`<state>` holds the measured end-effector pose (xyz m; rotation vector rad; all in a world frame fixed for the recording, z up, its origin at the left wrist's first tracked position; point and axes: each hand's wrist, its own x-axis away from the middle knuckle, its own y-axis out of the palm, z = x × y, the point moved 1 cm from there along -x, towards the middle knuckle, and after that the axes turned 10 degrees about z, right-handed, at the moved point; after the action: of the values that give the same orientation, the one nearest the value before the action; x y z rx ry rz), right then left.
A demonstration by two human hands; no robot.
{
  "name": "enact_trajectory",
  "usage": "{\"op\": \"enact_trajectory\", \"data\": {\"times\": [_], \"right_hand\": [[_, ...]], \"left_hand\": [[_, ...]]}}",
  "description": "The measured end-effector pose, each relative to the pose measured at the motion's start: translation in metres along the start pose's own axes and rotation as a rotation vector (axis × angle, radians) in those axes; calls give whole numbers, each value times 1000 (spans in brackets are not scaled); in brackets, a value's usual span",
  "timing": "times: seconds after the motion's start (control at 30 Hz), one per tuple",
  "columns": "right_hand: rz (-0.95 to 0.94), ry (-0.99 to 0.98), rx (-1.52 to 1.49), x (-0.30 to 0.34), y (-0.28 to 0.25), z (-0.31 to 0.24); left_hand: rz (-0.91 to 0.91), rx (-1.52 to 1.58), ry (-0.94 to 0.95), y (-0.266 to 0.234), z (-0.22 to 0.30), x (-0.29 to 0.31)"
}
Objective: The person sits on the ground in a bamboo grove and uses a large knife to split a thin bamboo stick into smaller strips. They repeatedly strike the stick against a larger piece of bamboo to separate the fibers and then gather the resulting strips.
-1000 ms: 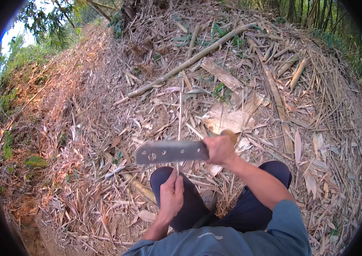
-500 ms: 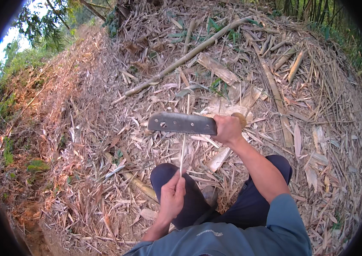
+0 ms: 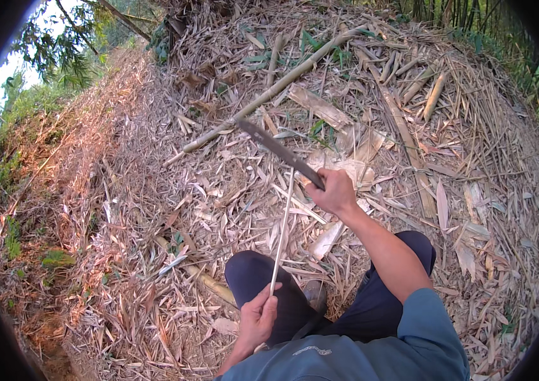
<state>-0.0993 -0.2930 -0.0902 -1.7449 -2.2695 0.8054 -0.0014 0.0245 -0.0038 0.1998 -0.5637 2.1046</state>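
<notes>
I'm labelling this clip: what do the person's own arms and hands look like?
The left grip and right grip are ungloved human hands. A short blue-grey fabric sleeve leaves the right forearm bare; a small pale item near the left grip is unclear.

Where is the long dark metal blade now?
In the head view, the long dark metal blade is just above centre, held in the right hand, slanting by the far tip of the thin pale stick in the left hand.

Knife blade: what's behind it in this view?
Dry leaf litter shows around the blade; the pale stick reaches its lower edge in view. Whatever lies directly behind the blade is covered.
</notes>
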Motion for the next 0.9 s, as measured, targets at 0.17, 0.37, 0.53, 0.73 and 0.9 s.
{"op": "enact_trajectory", "data": {"times": [0.17, 0.37, 0.53, 0.73, 0.9], "right_hand": [[138, 134, 36, -14, -13, 15], [33, -457, 121, 43, -2, -21], [-25, -670, 108, 70, 24, -25], [-64, -441, 164, 40, 4, -24], [-136, -623, 141, 61, 17, -24]], "left_hand": [[36, 186, -56, 10, 18, -15], [42, 297, -49, 14, 17, -52], [88, 726, -207, 17, -4, -69], [-8, 499, -122, 22, 33, -44], [-3, 446, -114, 20, 13, -52]]}}
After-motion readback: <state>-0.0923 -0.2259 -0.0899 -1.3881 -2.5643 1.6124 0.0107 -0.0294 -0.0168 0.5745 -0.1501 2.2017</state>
